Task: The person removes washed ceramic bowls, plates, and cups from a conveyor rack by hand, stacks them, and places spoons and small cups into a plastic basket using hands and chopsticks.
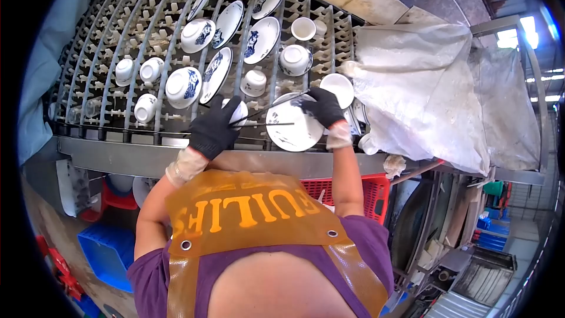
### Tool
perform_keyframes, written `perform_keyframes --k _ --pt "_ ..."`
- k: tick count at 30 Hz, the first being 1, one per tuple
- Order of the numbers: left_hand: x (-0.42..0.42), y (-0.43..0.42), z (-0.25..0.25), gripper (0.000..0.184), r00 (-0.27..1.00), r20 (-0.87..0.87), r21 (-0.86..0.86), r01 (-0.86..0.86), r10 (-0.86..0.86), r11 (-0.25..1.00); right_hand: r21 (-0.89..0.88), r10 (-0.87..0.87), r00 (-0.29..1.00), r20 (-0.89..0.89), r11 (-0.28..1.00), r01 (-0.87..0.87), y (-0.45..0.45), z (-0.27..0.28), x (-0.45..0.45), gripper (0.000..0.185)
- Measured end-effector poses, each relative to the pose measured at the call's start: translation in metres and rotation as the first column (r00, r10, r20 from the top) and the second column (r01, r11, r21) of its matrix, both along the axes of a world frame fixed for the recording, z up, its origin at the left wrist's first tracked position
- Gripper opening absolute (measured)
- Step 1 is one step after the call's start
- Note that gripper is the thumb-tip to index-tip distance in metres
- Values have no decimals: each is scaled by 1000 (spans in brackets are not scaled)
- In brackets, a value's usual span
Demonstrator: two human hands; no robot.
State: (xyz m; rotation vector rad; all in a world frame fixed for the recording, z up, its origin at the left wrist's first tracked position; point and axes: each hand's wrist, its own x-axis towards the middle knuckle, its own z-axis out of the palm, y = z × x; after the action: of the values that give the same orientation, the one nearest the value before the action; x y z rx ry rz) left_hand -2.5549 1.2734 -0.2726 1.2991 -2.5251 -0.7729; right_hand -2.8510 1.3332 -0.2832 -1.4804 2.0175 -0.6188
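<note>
My left hand [213, 129], in a black glove, has its fingers around a small white cup [238, 112] at the rack's near edge. Thin dark rods [273, 123] stretch from beside it over a white plate [291, 132]; whether the hand holds them is unclear. On the plate's upper right edge my right hand [322, 108], also gloved, is closed, its fingertips partly hidden. Just above that hand sits a white bowl [337, 89]. Blue-patterned bowls [183, 87] and tilted oval plates [216, 75] stand on the slatted rack [125, 35].
A metal ledge [129, 158] runs along the rack's near side. Whitish plastic sheeting [418, 88] hangs at the right. Below the ledge are a red basket [376, 194] and a blue crate [106, 256]. Several small cups stand at the rack's left.
</note>
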Motion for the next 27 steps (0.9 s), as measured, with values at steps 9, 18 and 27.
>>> perform_keyframes --k 9,18,27 --pt "21 -9 -19 59 994 89 -100 -60 69 993 -141 -33 836 -547 989 -53 24 -15 -25 39" --pt "73 3 7 24 527 -649 444 -323 548 836 -101 -228 968 108 966 239 9 -9 -95 35" --pt "-72 26 62 27 762 -512 840 348 397 416 -390 -173 938 -300 920 45 -53 -52 -98 63"
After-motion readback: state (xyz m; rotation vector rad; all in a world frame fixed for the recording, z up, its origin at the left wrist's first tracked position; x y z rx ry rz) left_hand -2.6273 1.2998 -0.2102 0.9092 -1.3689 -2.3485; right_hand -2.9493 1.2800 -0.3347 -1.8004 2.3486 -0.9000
